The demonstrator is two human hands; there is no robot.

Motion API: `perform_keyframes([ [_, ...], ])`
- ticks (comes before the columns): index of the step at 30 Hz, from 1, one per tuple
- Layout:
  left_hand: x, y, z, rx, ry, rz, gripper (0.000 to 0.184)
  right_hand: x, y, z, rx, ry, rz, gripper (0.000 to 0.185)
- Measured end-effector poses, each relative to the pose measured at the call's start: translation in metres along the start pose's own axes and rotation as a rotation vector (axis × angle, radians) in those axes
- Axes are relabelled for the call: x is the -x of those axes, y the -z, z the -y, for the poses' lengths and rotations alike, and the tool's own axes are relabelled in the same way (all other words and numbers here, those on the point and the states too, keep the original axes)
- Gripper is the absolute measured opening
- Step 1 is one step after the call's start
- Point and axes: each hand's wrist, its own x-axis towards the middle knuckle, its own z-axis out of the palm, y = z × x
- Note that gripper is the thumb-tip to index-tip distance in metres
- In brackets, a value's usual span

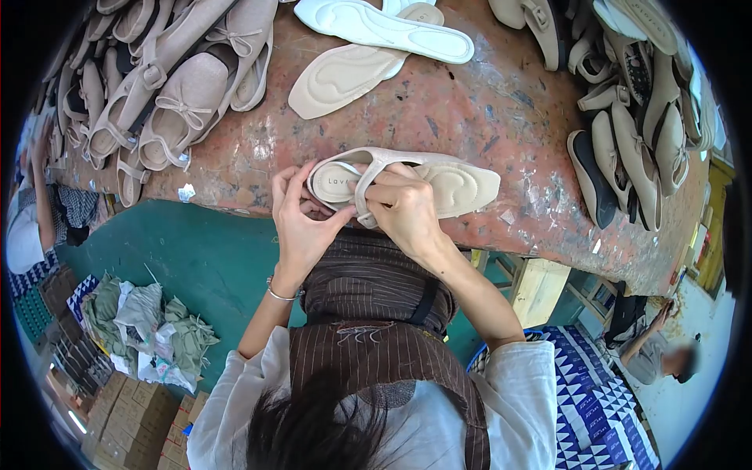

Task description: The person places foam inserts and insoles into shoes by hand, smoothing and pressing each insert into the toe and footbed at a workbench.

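A beige strapped shoe point(374, 160) lies on its side near the table's front edge, its heel end towards the left. Lettering, partly covered, shows on the pale insole point(337, 180) at the heel. To the right, a cushioned beige insole part point(458, 190) with stitched curves is visible; how it sits against the shoe is unclear. My left hand point(298, 215) grips the heel end, thumb below and fingers around the rim. At the strap, the bent fingers of my right hand point(403, 205) pinch at the shoe's middle, with fingertips partly hidden inside.
Loose insoles, white point(392, 33) and beige point(341, 78), lie beyond the shoe. Beige shoes point(188, 98) are piled at left, with more shoes point(627, 149) at right. The worn table point(509, 149) has scraps on it. Another person point(666, 356) is at far right.
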Motion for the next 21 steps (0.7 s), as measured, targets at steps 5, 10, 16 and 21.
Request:
perform_keyframes([
  [5, -0.008, 0.001, 0.015, 0.229, 0.028, -0.036, 0.050, -0.001, -0.010, 0.001, 0.032, -0.004, 0.014, 0.015],
  [10, -0.020, -0.003, 0.021, 0.176, 0.025, -0.074, 0.023, 0.008, -0.014, 0.000, 0.238, 0.119, 0.070, 0.025],
  [16, -0.026, -0.004, 0.016, 0.186, 0.090, -0.096, 0.006, 0.000, -0.006, -0.009, 0.161, 0.319, 0.311, 0.046],
  [21, -0.029, -0.002, 0.016, 0.020, 0.073, -0.068, 0.005, 0.012, 0.012, 0.023, 0.551, 0.146, 0.369, 0.034],
])
